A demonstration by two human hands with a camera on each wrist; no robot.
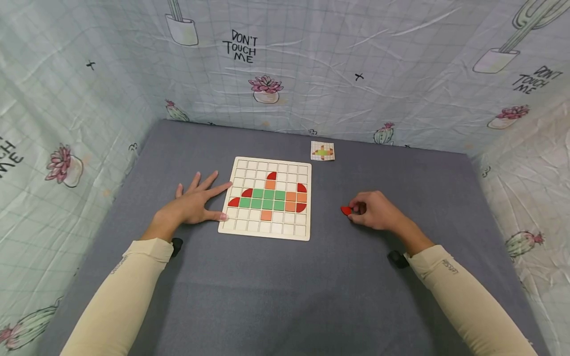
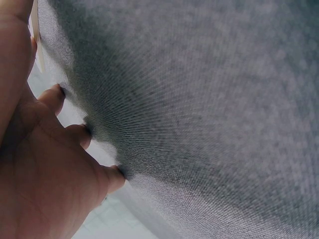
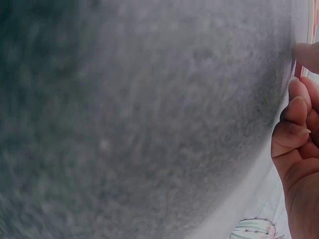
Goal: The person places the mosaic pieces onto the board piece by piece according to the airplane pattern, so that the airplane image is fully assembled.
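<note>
A wooden grid board point(image 1: 242, 225) lies on the grey table, with green and orange square tiles and several red quarter-round tiles set in its cells. My left hand point(image 1: 193, 203) is spread at the board's left side, thumb and index finger touching its edge. In the left wrist view the other fingertips point(image 2: 115, 178) rest on the cloth. To the right of the board, my right hand point(image 1: 373, 210) pinches a red quarter-round tile point(image 1: 346, 210) between thumb and fingers, low over the table. In the right wrist view only a sliver of this red tile point(image 3: 298, 69) shows.
A small pattern card point(image 1: 322, 151) with a similar coloured figure lies behind the board, to its right. Grey cloth covers the table point(image 1: 267, 291). A printed curtain point(image 1: 311, 64) with cactus drawings encloses the back and sides.
</note>
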